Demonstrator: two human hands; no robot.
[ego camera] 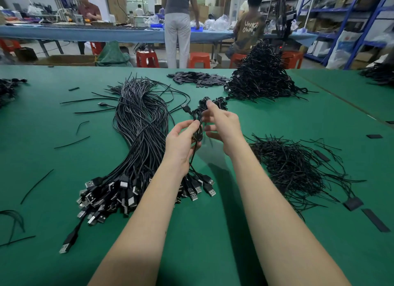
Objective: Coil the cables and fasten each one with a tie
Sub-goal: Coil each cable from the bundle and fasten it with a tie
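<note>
My left hand (181,140) grips a small coil of black cable (197,134) above the green table (213,232), thumb and fingers curled round the loops. A USB plug (186,108) of that cable sticks up to the left. My right hand (221,123) is just right of the coil, its fingers bent near the loops; whether it pinches a tie there I cannot tell. A large bundle of straight black USB cables (138,132) lies left of my hands, plugs toward me. A heap of thin black ties (294,168) lies to the right.
A tall pile of coiled, tied cables (262,76) stands at the back right, with a spread of flat black tabs (198,78) beside it. Loose ties and tabs are scattered over the mat. People work at a blue table (85,32) behind, near red stools.
</note>
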